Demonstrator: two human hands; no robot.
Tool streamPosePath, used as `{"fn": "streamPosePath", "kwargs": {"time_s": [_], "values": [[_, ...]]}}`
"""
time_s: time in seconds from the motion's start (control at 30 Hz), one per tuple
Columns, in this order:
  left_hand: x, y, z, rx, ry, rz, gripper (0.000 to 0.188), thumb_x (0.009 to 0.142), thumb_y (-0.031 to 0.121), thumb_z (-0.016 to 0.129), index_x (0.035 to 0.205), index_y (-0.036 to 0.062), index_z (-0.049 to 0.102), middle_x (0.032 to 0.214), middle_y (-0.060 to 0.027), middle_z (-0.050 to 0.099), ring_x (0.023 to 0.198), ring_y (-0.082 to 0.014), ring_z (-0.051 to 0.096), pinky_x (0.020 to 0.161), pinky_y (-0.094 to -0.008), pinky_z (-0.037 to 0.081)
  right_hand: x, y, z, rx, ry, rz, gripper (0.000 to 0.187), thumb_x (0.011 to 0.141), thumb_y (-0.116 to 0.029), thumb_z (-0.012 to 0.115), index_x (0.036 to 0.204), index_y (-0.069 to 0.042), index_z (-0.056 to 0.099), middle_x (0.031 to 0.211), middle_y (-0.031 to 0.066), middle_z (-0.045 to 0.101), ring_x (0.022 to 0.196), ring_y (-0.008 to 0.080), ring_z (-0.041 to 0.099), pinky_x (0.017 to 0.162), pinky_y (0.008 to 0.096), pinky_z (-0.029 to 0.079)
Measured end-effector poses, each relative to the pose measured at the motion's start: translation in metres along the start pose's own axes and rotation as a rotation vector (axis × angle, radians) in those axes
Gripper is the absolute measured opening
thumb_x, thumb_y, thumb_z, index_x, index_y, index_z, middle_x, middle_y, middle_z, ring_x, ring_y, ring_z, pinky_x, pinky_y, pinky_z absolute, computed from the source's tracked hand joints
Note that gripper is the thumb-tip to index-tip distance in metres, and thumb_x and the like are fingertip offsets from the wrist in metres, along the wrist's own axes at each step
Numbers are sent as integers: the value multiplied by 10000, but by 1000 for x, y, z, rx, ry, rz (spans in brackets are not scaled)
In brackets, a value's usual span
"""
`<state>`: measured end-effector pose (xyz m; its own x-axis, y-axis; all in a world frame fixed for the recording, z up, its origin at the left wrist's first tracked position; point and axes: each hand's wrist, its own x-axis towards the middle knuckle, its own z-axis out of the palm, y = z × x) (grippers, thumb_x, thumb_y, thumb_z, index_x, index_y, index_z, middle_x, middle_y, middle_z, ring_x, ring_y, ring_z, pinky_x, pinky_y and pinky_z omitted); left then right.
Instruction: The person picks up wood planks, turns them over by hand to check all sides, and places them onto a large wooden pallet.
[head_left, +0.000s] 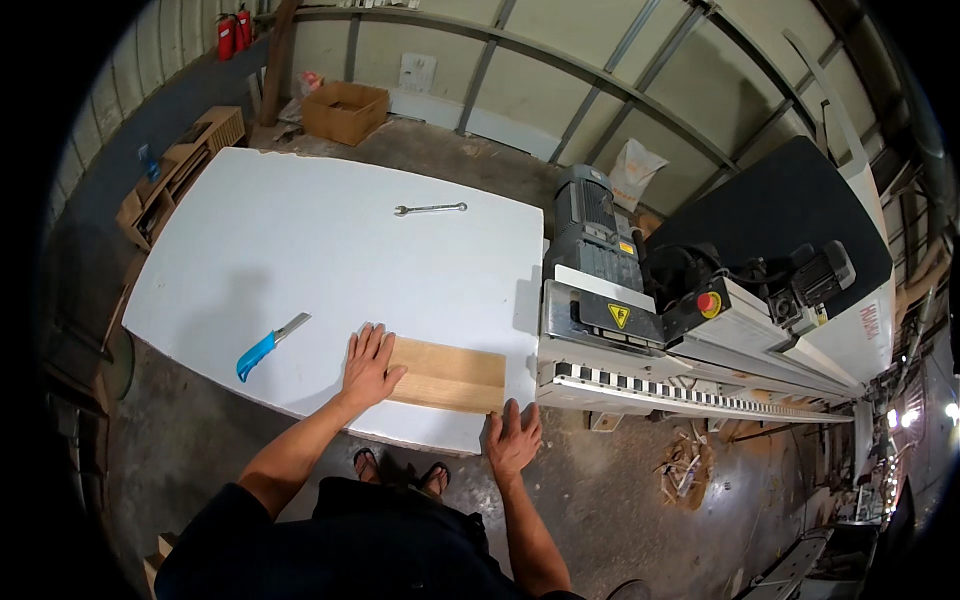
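A flat, light-brown wooden board (447, 375) lies on the white tabletop (300, 220), close to its front right corner. My left hand (370, 367) rests over the board's left end, fingers stretched out and pointing away from me. At the board's near right corner is my right hand (514, 438), its fingers extended on the table's right front edge. Whether its fingertips touch the board I cannot tell. Left of my left hand lies a knife with a blue handle (256, 356) and a bare metal blade. Farther back on the tabletop lies a combination wrench (430, 209).
Against the table's right side stands a machine with a grey motor (585, 215), a toothed rail (690, 395) and a red stop button (709, 304). A cardboard box (345, 112) is behind the table. Wood scraps (687, 468) lie on the floor at right.
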<state>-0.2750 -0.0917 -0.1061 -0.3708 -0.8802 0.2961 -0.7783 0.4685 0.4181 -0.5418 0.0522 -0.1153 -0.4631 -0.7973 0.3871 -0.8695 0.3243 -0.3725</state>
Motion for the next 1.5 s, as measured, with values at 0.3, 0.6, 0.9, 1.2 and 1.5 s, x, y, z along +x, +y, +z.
{"fn": "streamPosePath", "kwargs": {"time_s": [0.3, 0.6, 0.9, 1.2, 1.5], "values": [[1, -1, 2, 25, 8, -6, 668, 869, 426, 578, 1357, -6, 434, 1439, -246, 352, 1368, -431, 248, 1114, -568, 165, 1, 1, 0, 2, -9, -16, 457, 875, -429, 576, 1262, -186, 586, 1382, 229, 433, 1186, 450, 449, 969, 537, 379], [-1, -4, 6, 45, 38, -1, 651, 855, 407, 605, 1345, 3, 458, 1440, -231, 364, 1364, -423, 269, 1113, -560, 185, 1, 2, 0, -20, -51, -6, 454, 889, -445, 565, 1263, -190, 592, 1392, 227, 422, 1200, 441, 441, 983, 535, 371], [-1, -3, 4, 10, -22, -38, 676, 871, 432, 574, 1369, -2, 434, 1468, -221, 328, 1397, -399, 216, 1137, -547, 138, 0, 3, 0, 18, -35, -16, 441, 898, -432, 573, 1257, -178, 606, 1408, 208, 416, 1220, 417, 436, 982, 515, 376], [0, -1, 2, 24, -94, -72, 697, 892, 473, 519, 1399, 10, 393, 1496, -211, 277, 1415, -381, 170, 1148, -530, 111, -1, 6, 2, 19, -59, -9, 459, 912, -471, 537, 1258, -176, 601, 1428, 198, 399, 1242, 410, 420, 979, 520, 371], [1, 1, -2, 59, -143, -77, 697, 912, 483, 484, 1434, 41, 352, 1516, -229, 218, 1424, -402, 114, 1152, -535, 75, -1, 10, 2, 30, -83, -12, 461, 904, -449, 562, 1274, -175, 587, 1430, 207, 388, 1246, 414, 412, 986, 523, 365]]}}
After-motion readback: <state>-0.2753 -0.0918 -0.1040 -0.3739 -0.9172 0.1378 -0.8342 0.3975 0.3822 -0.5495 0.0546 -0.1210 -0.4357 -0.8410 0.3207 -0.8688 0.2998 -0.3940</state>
